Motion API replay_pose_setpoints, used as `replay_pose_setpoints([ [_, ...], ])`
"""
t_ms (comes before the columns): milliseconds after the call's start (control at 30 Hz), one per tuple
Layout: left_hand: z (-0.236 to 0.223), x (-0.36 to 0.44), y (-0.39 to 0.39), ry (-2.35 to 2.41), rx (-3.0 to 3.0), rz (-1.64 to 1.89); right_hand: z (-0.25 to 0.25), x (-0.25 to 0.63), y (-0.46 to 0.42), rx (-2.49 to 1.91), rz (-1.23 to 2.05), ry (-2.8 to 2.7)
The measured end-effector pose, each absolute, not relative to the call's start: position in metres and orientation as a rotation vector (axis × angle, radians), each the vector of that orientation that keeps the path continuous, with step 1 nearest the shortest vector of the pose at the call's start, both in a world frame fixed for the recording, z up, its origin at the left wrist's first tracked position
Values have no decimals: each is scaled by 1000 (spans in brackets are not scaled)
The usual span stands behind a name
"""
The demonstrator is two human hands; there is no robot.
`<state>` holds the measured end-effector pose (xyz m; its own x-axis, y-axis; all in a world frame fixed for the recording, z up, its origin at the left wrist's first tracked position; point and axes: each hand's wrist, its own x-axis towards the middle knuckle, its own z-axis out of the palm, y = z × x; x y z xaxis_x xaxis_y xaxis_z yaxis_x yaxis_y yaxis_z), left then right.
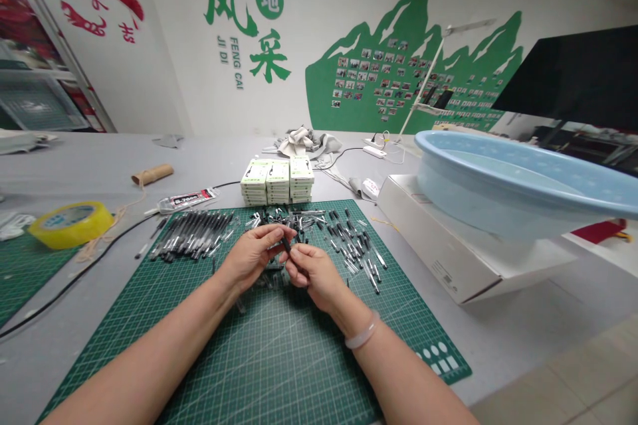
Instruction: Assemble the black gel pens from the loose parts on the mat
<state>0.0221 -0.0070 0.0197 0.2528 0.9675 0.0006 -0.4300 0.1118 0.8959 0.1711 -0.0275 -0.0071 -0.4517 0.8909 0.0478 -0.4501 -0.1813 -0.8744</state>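
My left hand (250,256) and my right hand (318,273) meet over the green cutting mat (269,365). Between their fingertips is a short black pen part (286,244), pinched from both sides; fingers cover most of it. To the left lies a row of pens (194,234) with clear barrels and black ends, side by side. Loose black-and-clear pen pieces (356,242) are scattered to the right, and small black parts (279,214) lie just beyond my hands. A few clear pieces below my fingers are partly hidden.
Stacked small white-and-green boxes (266,176) stand behind the mat. At right, a blue basin (478,192) rests on a white carton (438,252). Yellow tape (72,224), a brown tube (152,174), a printed plastic packet (188,200) and a black cable (74,282) lie left.
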Motion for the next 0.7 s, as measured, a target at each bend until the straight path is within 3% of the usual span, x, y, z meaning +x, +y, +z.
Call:
replay_pose_setpoints([
  [500,15,28,-14,746,1236,918,-7,171,-26,-558,1871,-967],
  [700,22,14,-5,901,1275,1027,-5,172,-28,-586,1858,-1098],
])
